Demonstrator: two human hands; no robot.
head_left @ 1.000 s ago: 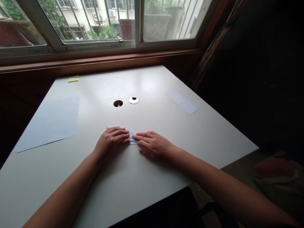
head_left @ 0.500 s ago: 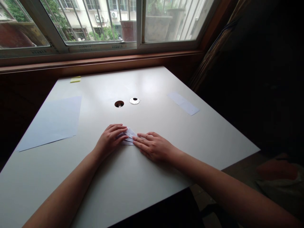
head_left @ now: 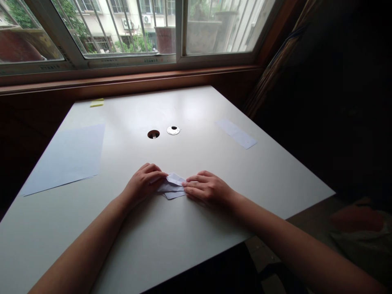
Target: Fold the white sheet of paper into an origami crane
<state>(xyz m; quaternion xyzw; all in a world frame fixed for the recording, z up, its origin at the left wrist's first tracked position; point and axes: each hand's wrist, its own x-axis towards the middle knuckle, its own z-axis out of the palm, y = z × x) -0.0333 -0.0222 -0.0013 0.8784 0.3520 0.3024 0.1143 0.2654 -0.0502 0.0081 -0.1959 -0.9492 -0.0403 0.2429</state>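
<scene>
A small folded piece of white paper point(head_left: 173, 185) lies on the white table point(head_left: 190, 228) in front of me. My left hand point(head_left: 142, 184) rests on its left side, fingers curled and pinching the paper's edge. My right hand point(head_left: 208, 189) holds its right side, fingers bent and pressed against the fold. One flap of the paper stands slightly raised between the two hands. Both forearms stretch in from the near edge.
A stack of white sheets point(head_left: 67, 157) lies at the left. A strip of folded paper point(head_left: 236, 133) lies at the far right. A cable hole point(head_left: 153, 134) and its round cap point(head_left: 173, 130) sit mid-table. A yellow sticky pad point(head_left: 96, 103) is near the window.
My hands went from pressing flat on the paper to gripping its two sides. The paper shifted toward me and to the right, and more of it now shows between the hands.
</scene>
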